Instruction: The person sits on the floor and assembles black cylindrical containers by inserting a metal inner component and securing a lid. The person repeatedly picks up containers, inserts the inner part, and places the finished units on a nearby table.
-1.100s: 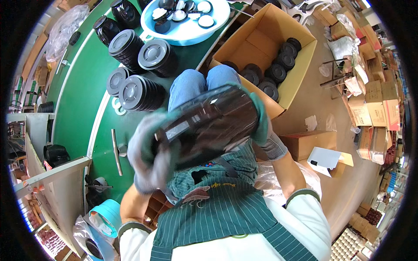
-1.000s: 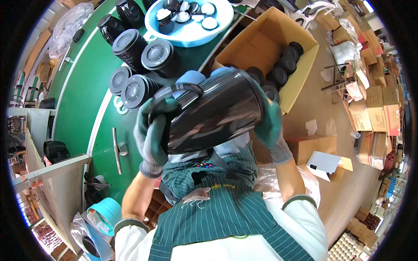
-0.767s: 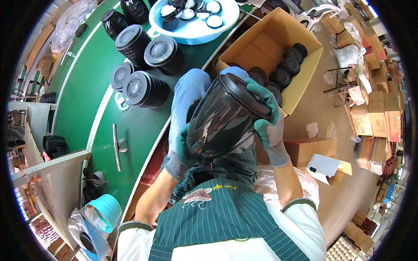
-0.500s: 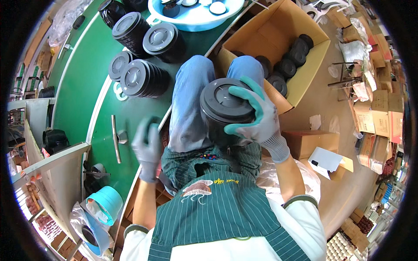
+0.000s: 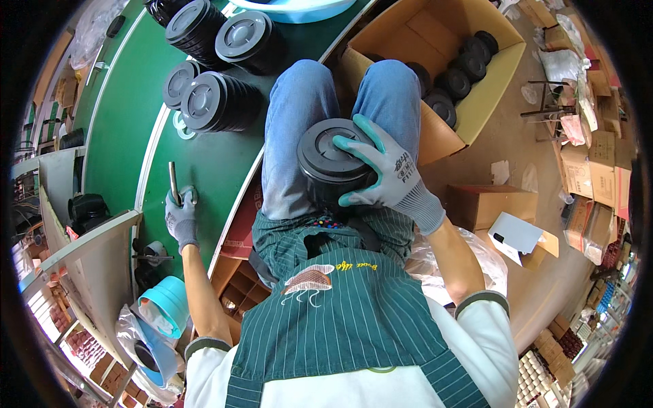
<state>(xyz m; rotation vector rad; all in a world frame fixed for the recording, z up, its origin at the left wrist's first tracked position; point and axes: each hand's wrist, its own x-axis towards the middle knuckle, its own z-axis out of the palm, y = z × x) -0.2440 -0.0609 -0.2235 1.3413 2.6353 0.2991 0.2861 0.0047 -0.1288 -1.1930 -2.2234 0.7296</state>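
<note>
Black canister near green table

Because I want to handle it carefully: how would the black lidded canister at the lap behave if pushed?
The black lidded canister may tip or roll, being round and set against soft jeans. It is probably stiff: the gloved right hand makes no visible dent.

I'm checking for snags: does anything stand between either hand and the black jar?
Nothing visible for the right hand, which touches the jar. For the left hand, the left leg lies between, in this view.
</note>
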